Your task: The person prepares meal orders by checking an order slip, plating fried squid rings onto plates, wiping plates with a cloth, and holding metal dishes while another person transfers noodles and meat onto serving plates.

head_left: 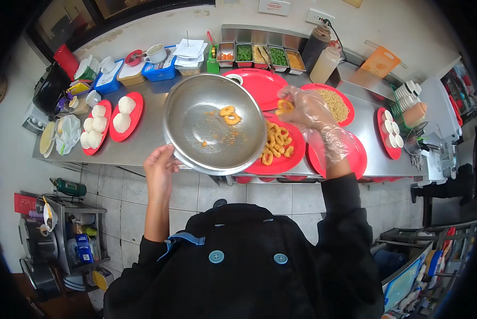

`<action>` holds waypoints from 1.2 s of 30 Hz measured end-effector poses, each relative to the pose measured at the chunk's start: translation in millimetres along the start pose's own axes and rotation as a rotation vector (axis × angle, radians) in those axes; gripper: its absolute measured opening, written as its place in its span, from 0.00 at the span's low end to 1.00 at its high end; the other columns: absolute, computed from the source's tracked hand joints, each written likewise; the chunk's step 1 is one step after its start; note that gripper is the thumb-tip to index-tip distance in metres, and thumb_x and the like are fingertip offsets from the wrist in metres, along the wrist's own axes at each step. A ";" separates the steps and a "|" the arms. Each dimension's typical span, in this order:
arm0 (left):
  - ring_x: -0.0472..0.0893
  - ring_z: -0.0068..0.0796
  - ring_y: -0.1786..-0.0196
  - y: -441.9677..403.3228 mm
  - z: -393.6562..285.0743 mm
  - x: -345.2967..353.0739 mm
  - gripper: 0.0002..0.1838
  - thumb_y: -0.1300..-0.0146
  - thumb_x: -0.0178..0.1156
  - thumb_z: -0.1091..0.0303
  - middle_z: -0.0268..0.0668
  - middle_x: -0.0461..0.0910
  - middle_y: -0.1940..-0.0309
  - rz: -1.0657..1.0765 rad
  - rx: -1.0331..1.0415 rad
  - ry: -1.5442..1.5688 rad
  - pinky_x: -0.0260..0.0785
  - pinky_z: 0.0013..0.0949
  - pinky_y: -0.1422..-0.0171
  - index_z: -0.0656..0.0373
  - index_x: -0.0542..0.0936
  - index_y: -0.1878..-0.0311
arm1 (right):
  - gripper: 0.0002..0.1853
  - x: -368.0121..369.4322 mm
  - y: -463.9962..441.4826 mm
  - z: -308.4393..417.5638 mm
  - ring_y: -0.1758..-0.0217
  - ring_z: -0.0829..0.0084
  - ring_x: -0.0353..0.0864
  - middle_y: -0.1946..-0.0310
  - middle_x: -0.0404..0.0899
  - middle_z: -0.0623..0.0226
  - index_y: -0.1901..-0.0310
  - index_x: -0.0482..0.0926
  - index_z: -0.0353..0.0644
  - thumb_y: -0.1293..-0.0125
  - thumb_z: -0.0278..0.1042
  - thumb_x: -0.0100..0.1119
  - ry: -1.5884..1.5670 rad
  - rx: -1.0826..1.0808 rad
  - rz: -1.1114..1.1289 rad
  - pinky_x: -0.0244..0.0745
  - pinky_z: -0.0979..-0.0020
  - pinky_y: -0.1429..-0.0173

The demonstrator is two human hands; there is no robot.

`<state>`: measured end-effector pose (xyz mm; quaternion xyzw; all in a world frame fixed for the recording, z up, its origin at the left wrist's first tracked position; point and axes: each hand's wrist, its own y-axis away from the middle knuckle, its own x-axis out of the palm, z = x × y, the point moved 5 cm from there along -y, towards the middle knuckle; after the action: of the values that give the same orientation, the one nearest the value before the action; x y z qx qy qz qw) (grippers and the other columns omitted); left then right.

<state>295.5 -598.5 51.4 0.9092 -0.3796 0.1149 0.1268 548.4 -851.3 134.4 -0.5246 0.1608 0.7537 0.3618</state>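
Note:
My left hand [161,162] is bare and grips the rim of a large metal strainer [196,106], which is tilted over the counter. A few fried rings [230,115] and crumbs lie in its mesh. In a clear plastic glove, my right hand [305,110] pinches a fried ring [285,107] between its fingers, to the right of the strainer. Below that hand, a red plate [297,154] bears a heap of fried rings, partly covered by the strainer. Another red plate [357,159] lies under my right wrist.
Red plates with white rice mounds [122,123] stand at the left. Behind are a red oval plate [259,85], a plate of noodles [335,105], metal topping trays [260,55] and squeeze bottles [326,63]. White cups [392,127] sit on a plate at the right.

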 end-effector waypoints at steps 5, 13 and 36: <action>0.77 0.21 0.78 0.5 -11.0 -23.1 0.09 0.39 0.58 0.67 0.34 0.78 0.77 -0.094 0.052 -0.013 0.61 0.19 0.77 0.66 0.76 0.63 | 0.21 80.2 -3.2 -53.2 0.62 0.75 0.79 0.66 0.80 0.67 0.56 0.76 0.42 0.51 0.37 0.68 -0.277 0.109 0.104 0.73 0.72 0.56; 0.76 0.20 0.79 0.7 -16.5 -28.0 0.10 0.39 0.59 0.67 0.30 0.75 0.80 -0.164 0.059 0.019 0.61 0.19 0.77 0.65 0.76 0.63 | 0.13 132.4 -20.4 -62.6 0.62 0.77 0.79 0.67 0.80 0.69 0.58 0.77 0.39 0.44 0.33 0.62 -0.506 0.231 0.081 0.72 0.74 0.54; 0.77 0.21 0.77 3.7 0.6 28.9 0.10 0.38 0.57 0.68 0.37 0.80 0.72 0.087 -0.041 0.018 0.64 0.20 0.75 0.66 0.76 0.62 | 0.19 59.3 -30.6 72.3 0.44 0.55 0.70 0.49 0.73 0.57 0.53 0.78 0.49 0.51 0.31 0.56 0.376 -0.162 0.360 0.69 0.60 0.44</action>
<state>312.7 -620.4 60.2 0.8879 -0.4201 0.1207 0.1436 510.3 -763.1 113.6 -0.6455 0.2550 0.7057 0.1426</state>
